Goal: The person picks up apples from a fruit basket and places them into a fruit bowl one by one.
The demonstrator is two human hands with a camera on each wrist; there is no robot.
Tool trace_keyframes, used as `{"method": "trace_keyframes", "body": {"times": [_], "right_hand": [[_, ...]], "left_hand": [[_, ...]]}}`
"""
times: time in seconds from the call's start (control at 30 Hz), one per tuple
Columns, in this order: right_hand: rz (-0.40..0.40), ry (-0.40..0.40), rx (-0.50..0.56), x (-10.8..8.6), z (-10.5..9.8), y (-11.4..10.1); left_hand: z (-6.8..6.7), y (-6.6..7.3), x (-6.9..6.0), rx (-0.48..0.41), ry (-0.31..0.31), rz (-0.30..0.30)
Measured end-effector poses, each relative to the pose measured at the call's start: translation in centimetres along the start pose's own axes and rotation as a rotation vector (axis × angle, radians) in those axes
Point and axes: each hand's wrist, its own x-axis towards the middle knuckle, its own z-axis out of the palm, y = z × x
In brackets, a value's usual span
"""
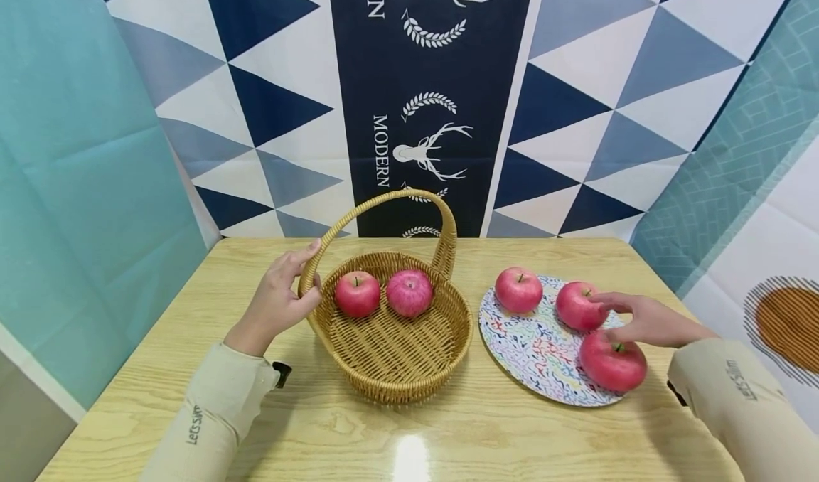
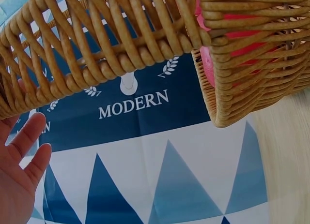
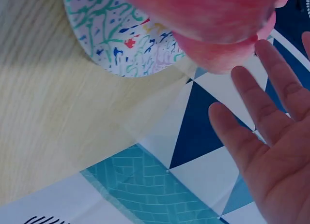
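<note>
My left hand [image 1: 279,293] holds the left side of the arched handle of a wicker basket [image 1: 397,389], thumb and fingers about it. In the left wrist view, some fingers [image 2: 30,134] stand off the handle. Inside the basket lie a red apple [image 1: 357,294] and a streaked pink-purple round fruit [image 1: 409,293]. My right hand [image 1: 652,320] is over the right side of a colourful patterned round plate [image 1: 537,357], beside the middle apple [image 1: 581,306] and the front apple [image 1: 613,361], fingers spread. Whether it touches them I cannot tell. Another apple [image 1: 518,290] sits at the plate's back left.
Basket and plate stand side by side on a light wooden table [image 1: 448,439]. Behind the table hangs a cloth [image 1: 422,112] with triangles and deer heads. The basket handle [image 1: 384,199] arches high over the basket.
</note>
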Motion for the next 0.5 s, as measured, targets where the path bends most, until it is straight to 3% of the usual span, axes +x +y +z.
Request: {"method": "trace_keyframes", "body": {"times": [0.23,0.5], "right_hand": [[0.053,0.011,0.050,0.8,-0.2,-1.3],[0.033,0.140,0.058,2.6,0.5,-3.5]], "left_hand": [[0.0,0.1,0.0,-0.009,-0.015,-0.038],[0.0,0.1,-0.1,-0.033,-0.021,-0.049]]}}
